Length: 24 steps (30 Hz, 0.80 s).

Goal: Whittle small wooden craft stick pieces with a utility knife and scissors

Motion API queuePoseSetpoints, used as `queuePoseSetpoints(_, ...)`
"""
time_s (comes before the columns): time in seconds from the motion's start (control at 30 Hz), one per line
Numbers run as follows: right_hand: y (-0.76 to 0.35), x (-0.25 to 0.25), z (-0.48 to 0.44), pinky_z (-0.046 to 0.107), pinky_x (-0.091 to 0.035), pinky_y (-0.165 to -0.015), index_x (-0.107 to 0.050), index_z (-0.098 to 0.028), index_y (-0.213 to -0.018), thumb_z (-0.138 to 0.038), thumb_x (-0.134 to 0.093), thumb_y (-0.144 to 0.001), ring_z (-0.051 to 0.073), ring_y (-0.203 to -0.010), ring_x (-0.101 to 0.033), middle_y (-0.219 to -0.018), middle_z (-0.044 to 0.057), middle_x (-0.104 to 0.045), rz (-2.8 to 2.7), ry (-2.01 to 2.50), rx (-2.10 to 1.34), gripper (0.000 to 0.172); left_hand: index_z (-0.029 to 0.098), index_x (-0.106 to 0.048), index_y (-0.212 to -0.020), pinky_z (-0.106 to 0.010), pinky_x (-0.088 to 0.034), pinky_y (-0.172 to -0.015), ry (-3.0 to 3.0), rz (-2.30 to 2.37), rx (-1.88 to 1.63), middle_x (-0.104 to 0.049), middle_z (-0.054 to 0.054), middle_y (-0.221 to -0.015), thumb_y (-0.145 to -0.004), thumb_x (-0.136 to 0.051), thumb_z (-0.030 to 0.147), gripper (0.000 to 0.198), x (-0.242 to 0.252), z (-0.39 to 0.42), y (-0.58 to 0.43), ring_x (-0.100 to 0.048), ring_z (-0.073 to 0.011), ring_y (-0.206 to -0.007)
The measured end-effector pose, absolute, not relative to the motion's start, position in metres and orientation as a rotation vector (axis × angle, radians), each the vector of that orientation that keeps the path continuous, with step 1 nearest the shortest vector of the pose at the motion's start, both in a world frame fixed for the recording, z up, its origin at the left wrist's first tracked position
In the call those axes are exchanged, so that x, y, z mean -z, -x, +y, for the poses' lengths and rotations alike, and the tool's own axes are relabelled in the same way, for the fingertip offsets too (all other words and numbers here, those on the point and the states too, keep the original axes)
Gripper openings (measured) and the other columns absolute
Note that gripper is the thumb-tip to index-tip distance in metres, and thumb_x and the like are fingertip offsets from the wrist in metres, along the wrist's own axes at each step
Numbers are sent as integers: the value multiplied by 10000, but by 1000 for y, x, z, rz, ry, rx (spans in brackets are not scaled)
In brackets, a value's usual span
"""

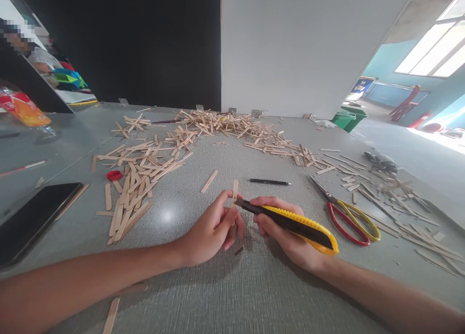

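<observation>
Near the centre of the head view, my left hand (214, 227) pinches a small wooden stick (235, 188) that stands upright between its fingertips. My right hand (286, 227) is wrapped round a yellow and black utility knife (301, 227). The knife's tip points left and meets the stick just above my left fingers. Beyond my hands, a loose wooden stick (209, 181) and a black pen (270, 182) lie on the grey table (174, 285). Scissors (348, 217) with red and yellow handles lie right of my right hand.
Piles of wooden sticks (134, 188) arc across the left, back and right. A phone (36, 217), a red ring (114, 175) and a bottle (25, 110) are at the left. A black panel (145, 43) and a white panel (290, 48) stand behind. A person (43, 62) is at far left.
</observation>
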State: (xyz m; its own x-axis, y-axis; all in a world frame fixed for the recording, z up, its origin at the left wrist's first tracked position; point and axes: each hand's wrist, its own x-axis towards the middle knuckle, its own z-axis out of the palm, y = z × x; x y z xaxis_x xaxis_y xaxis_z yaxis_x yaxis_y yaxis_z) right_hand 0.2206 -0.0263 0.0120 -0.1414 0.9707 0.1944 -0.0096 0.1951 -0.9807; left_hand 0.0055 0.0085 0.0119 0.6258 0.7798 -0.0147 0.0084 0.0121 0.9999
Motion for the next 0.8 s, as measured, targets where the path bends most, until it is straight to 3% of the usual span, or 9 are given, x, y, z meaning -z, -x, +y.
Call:
queuePoseSetpoints(0.47, -226, 1, -19, 240, -425, -555, -792, -246, -1196, -470, -741, -1014, 126, -639, -576, -770, -7, -685, -1212, 1017, -1377, 293, 240, -403, -1220, -223, -383, -487, -1430, 659, -632, -656, 59, -780, -1179, -409, 456, 220, -12, 8, -4, -477, -75, -492)
queuePoseSetpoints(0.8, -220, 0, -8, 213, -394, -521, -776, -233, -1079, -492, -832, -840, 107, -575, -507, -700, -37, -630, -958, 927, -1520, 357, 240, -376, -1189, -222, -343, -473, -1406, 610, -611, -667, 52, -758, -1173, -418, 428, 192, -13, 11, -4, -451, -70, -474)
